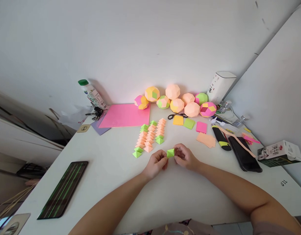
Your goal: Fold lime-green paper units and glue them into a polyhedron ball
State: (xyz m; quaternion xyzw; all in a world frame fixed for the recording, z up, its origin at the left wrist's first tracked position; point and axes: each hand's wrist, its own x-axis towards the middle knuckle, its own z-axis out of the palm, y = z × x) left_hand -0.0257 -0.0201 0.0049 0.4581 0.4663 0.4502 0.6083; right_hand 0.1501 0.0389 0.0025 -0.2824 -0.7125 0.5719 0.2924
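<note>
Between my two hands is a small folded piece of green paper [170, 152], its creases meeting in a raised point. My left hand [156, 163] pinches its left corner, and my right hand [186, 157] grips the right edge with thumb and fingers. Just beyond lie three rows of folded paper pieces [150, 133], mostly peach with several green ones, overlapping one another. The nearest green folded pieces [137, 152] sit at the left row's near end. To the right are small stacks of yellow [178, 120], green [189, 123], pink [201, 126] and peach paper [206, 139].
Several faceted paper balls [172, 91] stand along the wall, near black scissors [177, 116]. A pink sheet [126, 116], bottle [91, 93] and keys [98, 112] are at left. A utility knife [221, 137], phone [243, 153] and carton [279, 153] lie right; a dark tablet [63, 190] lies front left.
</note>
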